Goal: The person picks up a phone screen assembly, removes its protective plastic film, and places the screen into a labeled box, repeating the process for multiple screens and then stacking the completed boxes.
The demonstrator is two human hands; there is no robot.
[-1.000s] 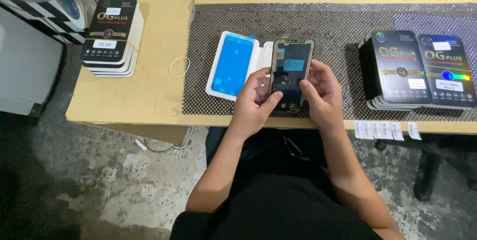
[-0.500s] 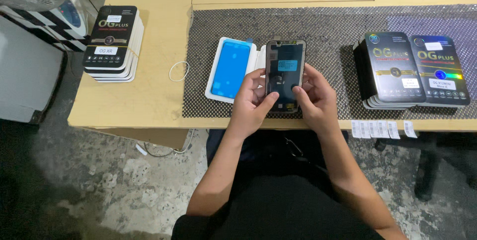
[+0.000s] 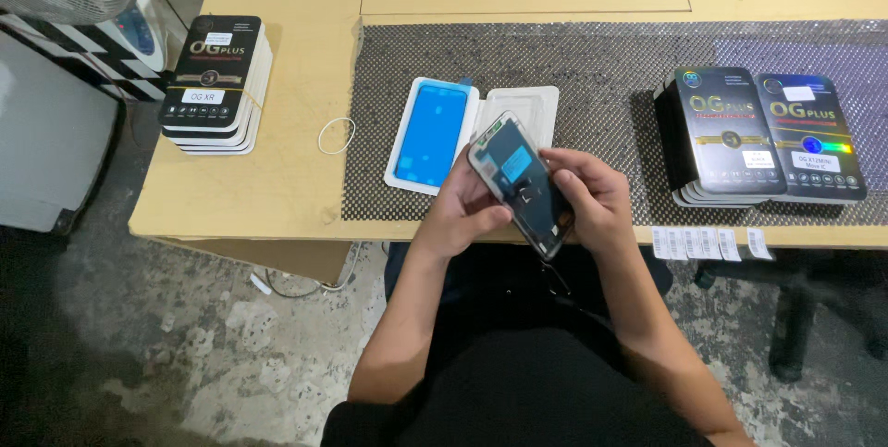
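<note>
Black phone screen (image 3: 523, 183) tilted, gripped between both hands' fingers (image 3: 499, 216).

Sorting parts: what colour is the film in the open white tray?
Bright blue film, clearest in the head view.

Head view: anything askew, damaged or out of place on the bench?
No damage shows. The phone screen panel sits tilted between left hand and right hand. A loose rubber band lies on bare table, off the mesh mat.
</note>
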